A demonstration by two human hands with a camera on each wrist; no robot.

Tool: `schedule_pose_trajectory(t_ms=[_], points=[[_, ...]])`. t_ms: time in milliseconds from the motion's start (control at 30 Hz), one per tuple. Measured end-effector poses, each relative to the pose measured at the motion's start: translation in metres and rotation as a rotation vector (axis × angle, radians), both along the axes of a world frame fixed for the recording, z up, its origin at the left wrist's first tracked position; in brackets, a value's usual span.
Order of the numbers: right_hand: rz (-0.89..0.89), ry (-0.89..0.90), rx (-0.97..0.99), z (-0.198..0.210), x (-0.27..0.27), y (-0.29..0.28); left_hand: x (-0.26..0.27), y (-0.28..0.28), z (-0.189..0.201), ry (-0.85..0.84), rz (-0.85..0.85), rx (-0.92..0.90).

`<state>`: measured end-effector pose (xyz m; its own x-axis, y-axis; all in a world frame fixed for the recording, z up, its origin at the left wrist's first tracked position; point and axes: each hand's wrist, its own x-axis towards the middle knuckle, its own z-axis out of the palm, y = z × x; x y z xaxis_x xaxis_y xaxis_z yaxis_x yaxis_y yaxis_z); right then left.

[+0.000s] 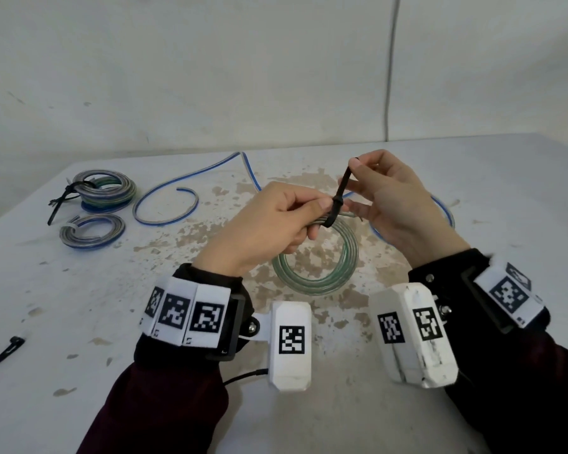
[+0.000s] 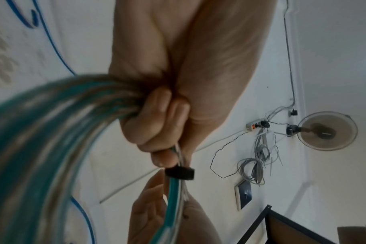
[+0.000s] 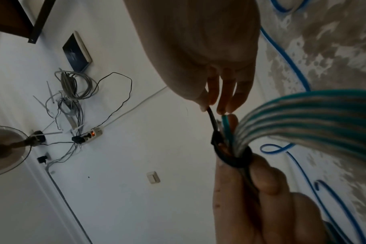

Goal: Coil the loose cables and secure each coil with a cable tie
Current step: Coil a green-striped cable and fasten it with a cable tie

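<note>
A green-and-clear cable coil (image 1: pixel 318 276) hangs over the table's middle, held up by its top. My left hand (image 1: pixel 318 213) grips the bundled strands there. A black cable tie (image 1: pixel 333 211) loops around the bundle just beyond the left fingertips. Its tail (image 1: pixel 345 181) rises up and to the right, where my right hand (image 1: pixel 354 165) pinches the end between thumb and forefinger. In the left wrist view the tie (image 2: pixel 179 173) bands the strands below my left hand (image 2: pixel 163 132). In the right wrist view my right hand (image 3: pixel 211 105) pinches the tie tail (image 3: pixel 212 120) above the tie's loop (image 3: pixel 234 158).
Two tied coils (image 1: pixel 107 190) (image 1: pixel 92 230) lie at the back left of the worn white table (image 1: pixel 79 306). A loose blue-striped cable (image 1: pixel 177 198) snakes across the back and behind my right hand. A spare black tie (image 1: pixel 4 352) lies at the left edge. A wall stands close behind.
</note>
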<state>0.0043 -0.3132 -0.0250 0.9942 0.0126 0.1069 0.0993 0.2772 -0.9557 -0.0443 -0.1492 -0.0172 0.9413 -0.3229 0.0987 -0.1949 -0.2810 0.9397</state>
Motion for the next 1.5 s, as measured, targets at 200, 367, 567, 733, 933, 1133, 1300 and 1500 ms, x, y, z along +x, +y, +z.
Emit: schedule_pose_trajectory(t_ms=[200,367,567,733,933,1133,1300,1500], points=[[0.371,0.084,-0.14,0.001,-0.006,-0.001,0.0,0.002,-0.002,0.044,0.037,-0.038],[0.274,-0.021,-0.224,-0.001,-0.008,0.003,0.0,-0.003,-0.001,0.017,0.086,-0.029],[0.163,-0.095,-0.265,-0.003,-0.009,0.007,0.0,-0.005,-0.002,-0.057,0.137,0.071],[0.071,-0.112,-0.241,-0.003,-0.006,0.007,-0.001,-0.007,0.001,-0.035,0.109,0.038],[0.058,-0.12,-0.261,-0.003,-0.007,0.009,-0.004,-0.003,0.002,-0.027,0.069,0.027],[0.099,-0.092,-0.226,-0.001,-0.011,0.006,0.0,0.0,-0.002,0.054,0.021,-0.059],[0.229,0.001,-0.235,0.0,-0.011,0.002,0.0,0.004,-0.002,0.128,-0.058,-0.123],[0.455,0.065,-0.186,0.002,-0.019,0.002,0.001,0.004,-0.004,0.124,0.036,-0.142]])
